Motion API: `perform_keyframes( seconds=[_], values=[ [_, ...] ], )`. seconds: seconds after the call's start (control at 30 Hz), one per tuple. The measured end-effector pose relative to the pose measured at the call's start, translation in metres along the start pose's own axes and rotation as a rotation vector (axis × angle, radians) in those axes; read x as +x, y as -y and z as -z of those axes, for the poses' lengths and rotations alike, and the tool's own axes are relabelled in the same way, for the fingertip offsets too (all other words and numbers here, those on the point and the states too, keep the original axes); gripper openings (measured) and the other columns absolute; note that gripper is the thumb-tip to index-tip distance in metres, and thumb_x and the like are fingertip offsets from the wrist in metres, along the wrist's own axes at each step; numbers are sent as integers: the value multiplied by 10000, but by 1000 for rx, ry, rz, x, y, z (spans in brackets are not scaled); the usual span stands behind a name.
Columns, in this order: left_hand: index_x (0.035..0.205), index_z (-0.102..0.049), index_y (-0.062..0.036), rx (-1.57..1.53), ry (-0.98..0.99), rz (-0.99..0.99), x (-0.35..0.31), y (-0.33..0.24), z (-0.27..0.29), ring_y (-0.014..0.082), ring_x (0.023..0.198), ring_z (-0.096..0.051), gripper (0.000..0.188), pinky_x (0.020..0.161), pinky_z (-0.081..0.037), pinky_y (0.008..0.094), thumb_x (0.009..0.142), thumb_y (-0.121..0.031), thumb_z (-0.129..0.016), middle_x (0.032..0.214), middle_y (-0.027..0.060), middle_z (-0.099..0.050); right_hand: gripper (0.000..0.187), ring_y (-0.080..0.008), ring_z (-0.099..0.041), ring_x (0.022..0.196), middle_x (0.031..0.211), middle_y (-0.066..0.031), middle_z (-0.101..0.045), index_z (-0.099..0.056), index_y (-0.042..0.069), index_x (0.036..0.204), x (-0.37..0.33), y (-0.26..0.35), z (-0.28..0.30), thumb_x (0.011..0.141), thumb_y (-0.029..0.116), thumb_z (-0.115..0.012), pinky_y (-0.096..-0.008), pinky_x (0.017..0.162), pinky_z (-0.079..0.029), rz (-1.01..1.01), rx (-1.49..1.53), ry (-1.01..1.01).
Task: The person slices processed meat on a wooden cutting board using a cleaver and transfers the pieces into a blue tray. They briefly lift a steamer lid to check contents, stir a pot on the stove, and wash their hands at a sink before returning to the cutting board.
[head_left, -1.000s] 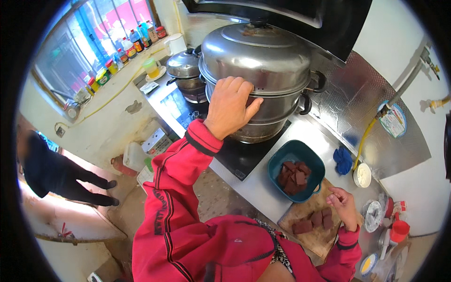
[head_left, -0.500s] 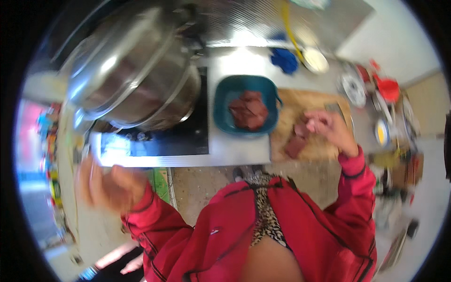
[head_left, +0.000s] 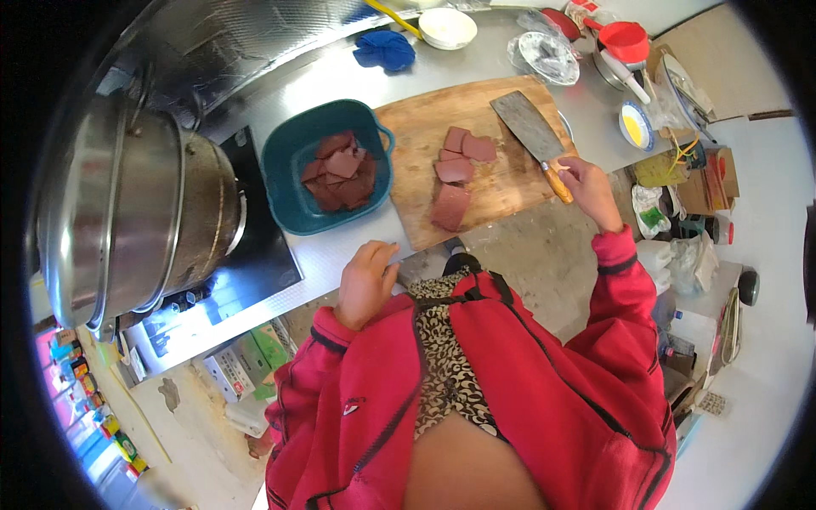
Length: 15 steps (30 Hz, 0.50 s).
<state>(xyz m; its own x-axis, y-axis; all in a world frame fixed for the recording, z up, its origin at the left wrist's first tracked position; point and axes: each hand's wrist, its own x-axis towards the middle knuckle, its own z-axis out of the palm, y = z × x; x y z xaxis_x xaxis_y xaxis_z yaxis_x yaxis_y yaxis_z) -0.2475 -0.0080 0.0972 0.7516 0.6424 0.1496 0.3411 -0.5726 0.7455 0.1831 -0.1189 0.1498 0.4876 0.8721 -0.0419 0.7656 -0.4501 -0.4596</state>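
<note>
A cleaver point(head_left: 531, 127) with a wide grey blade and a wooden handle lies on the right side of the wooden cutting board point(head_left: 416, 119). The fingers of my right hand point(head_left: 592, 194) are closed at its handle, by the board's right edge. Several smooth, dark red-brown slabs point(head_left: 453, 171) lie mid-board; their kind is unclear. More such pieces point(head_left: 340, 174) fill the bottom of a square teal basin point(head_left: 280, 204) left of the board. My left hand point(head_left: 367, 279) hovers at the counter's front edge below the basin, fingers loosely extended and holding nothing.
A big steel steamer pot point(head_left: 140, 221) stands on the black cooktop point(head_left: 263, 255) at left. Behind the board are a blue cloth point(head_left: 384, 51) and a white bowl point(head_left: 448, 29). Farther right sit a plastic-covered plate point(head_left: 548, 58), a red strainer point(head_left: 623, 41) and a bowl with yellow contents point(head_left: 635, 127).
My right hand has gone from the slabs to the cleaver's handle. My left hand has moved right from beside the cooktop to below the basin. The view has shifted too.
</note>
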Motion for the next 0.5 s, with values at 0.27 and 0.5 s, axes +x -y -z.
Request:
perform_keyframes(
  seconds=[0.27, 0.5],
  values=[
    [1212, -598, -15, 62, -37, 172, 78, -18, -88, 382, 1046, -577, 416, 875, -499, 430, 824, -117, -706, 1130, 184, -579, 415, -364, -676, 939, 1036, -189, -697, -643, 43, 1136, 42, -99, -62, 831, 302, -753, -437, 773, -532, -1, -410, 83],
    [1370, -420, 31, 256, -78, 475, 106, -28, -156, 416, 1183, -496, 804, 1008, -431, 449, 706, -161, -831, 1267, 235, -501, 494, -379, -677, 835, 926, -197, -688, -528, 64, 1188, 57, -124, -95, 796, 245, -768, -468, 700, -521, 69, -179, 159]
  ],
)
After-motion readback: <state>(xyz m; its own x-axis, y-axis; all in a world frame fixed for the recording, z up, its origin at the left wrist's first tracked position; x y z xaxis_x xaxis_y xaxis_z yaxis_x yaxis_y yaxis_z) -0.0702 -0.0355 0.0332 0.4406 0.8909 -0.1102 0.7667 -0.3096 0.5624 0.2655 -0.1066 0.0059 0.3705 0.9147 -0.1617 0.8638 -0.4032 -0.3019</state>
